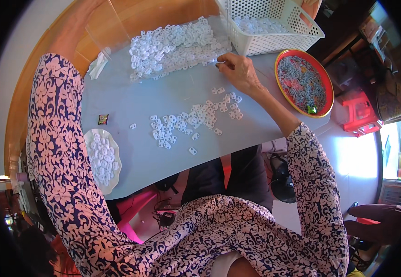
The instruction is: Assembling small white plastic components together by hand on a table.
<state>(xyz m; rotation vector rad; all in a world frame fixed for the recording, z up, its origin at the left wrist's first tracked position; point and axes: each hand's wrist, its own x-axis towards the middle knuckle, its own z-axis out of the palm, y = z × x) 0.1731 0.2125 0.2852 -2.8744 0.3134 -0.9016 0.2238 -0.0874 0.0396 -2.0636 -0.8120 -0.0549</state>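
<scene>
A clear plastic bag [117, 23] stretches over the back of the grey table [131, 99], with a heap of small white plastic pieces [163, 46] in and under it. My right hand [241, 73] is closed, thumb and fingers pinched at the bag's near right corner beside the heap. Toward the top left edge reaches my left hand [89, 3], near the bag's far side; its fingers are cut off by the frame. Loose white pieces [203, 115] are scattered over the middle of the table. A scalloped white plate [113, 182] at the left holds more of them.
A white perforated basket [274, 45] with white pieces stands at the back right, another person's hand [309, 10] at its rim. Nearer is a red, yellow-rimmed tray [330, 87] of grey screw-like parts. A small wrapped packet [103, 119] and a white cloth-like item [99, 65] lie left.
</scene>
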